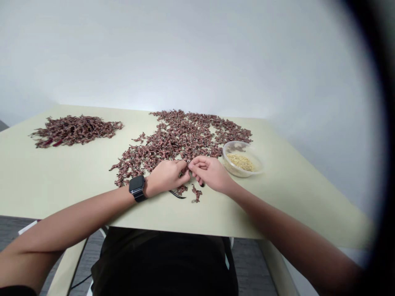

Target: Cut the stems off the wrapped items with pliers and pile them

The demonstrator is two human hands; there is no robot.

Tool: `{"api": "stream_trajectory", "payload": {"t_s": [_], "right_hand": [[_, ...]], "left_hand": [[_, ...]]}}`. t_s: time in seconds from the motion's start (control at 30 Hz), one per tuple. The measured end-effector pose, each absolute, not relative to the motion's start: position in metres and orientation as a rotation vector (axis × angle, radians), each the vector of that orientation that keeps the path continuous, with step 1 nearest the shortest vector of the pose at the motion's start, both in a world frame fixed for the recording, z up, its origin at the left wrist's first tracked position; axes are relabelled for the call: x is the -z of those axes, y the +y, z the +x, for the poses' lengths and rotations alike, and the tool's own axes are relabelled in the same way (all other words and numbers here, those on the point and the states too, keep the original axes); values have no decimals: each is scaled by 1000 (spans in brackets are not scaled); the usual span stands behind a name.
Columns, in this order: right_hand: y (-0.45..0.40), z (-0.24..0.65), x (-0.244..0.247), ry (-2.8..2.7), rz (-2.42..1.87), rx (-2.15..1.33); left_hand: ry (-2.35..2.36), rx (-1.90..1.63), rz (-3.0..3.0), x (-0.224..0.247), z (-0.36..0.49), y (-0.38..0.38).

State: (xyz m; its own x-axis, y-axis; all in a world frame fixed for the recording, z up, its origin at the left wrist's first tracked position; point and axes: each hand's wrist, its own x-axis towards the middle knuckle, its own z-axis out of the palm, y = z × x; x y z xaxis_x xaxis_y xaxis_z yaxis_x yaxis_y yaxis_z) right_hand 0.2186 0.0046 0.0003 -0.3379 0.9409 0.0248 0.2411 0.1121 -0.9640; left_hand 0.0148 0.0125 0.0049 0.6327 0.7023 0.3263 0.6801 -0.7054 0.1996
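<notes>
My left hand (169,176), with a black watch on its wrist, is closed in a pinch just in front of a wide spread of small brown animal-shaped pieces (182,137). Its fingertips meet those of my right hand (212,174), whose thumb and forefinger are also pinched together. Whatever lies between the fingertips is too small and hidden to name. A dark tip pokes out under the right hand's curled fingers. On the table below the hands lie one loose brown piece (196,193) and a thin black curved tool (177,195), partly covered by the left hand.
Right of my hands stands a clear round plastic tub (226,164) holding many tiny gold-coloured bits (242,161). A second heap of brown pieces (77,130) sits at the table's left, with two dark red items at its front. The pale table (148,216) meets a white wall behind.
</notes>
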Motion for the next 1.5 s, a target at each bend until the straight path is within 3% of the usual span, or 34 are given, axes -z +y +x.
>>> {"api": "stream_trajectory", "payload": {"t_s": [0.23,0.4,0.53,0.73,0.8,1.1,1.5], "right_hand": [[7,232,-7,-2220,-1001,-553],[2,234,-14,-2396,-983,-341],[-6,224,-12,-2231,-1121,-483],[-6,213,-13,-1700,-1276,-1241],[-4,216,-16,-1677,-1262,-1338],[7,235,-8,-2216,-1033,-459],[7,240,-5,-2418,-893,-168]], "left_hand": [[1030,-655,2435,-10,14,12],[1022,-694,2418,-12,16,9],[1090,-655,2589,-11,16,7],[1114,-599,2858,-6,14,9],[1159,-609,2807,-7,15,10],[1168,-642,2575,-11,16,10],[1109,-650,2568,-11,18,8]]}}
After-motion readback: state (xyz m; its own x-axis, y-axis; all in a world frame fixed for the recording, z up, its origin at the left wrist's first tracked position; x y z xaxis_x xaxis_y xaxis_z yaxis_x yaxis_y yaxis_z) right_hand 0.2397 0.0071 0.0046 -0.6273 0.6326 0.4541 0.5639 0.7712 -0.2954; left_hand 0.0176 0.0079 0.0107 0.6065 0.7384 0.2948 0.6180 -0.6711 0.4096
